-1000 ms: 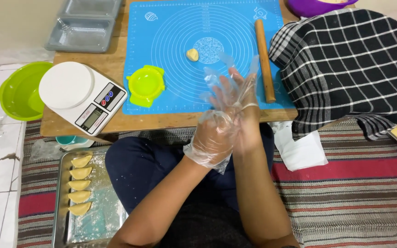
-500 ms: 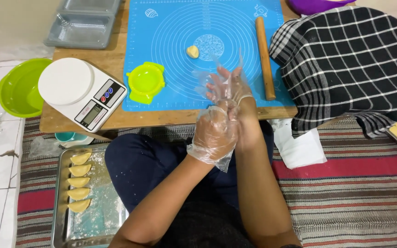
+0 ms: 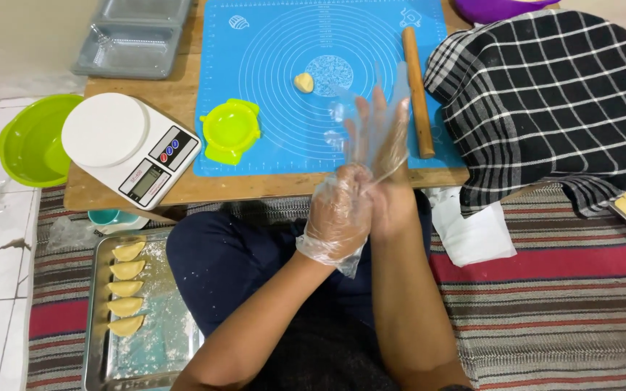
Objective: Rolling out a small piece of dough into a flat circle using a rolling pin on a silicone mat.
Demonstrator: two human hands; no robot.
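My left hand (image 3: pixel 338 210) wears a clear plastic glove and grips the cuff of a second clear plastic glove (image 3: pixel 389 108) that sits loosely over the fingers of my right hand (image 3: pixel 382 156). My right hand points up with its fingers spread inside that glove. Both hands hover over the near edge of a low wooden board (image 3: pixel 175 98). On it lies a blue silicone mat (image 3: pixel 277 43) with a small dough ball (image 3: pixel 303 82), a green dumpling press (image 3: pixel 231 130) and a wooden rolling pin (image 3: pixel 418 90).
A white kitchen scale (image 3: pixel 128 148) stands at the board's left corner, a green bowl (image 3: pixel 27 141) beside it. A metal tray (image 3: pixel 146 326) with several folded dumplings lies by my left knee. A checked cloth (image 3: pixel 552 101) covers something at right. Grey trays (image 3: pixel 135 36) sit at the back left.
My hands have risen slightly toward the mat. The glove on my right hand has been pulled further down over the fingers by my left hand.
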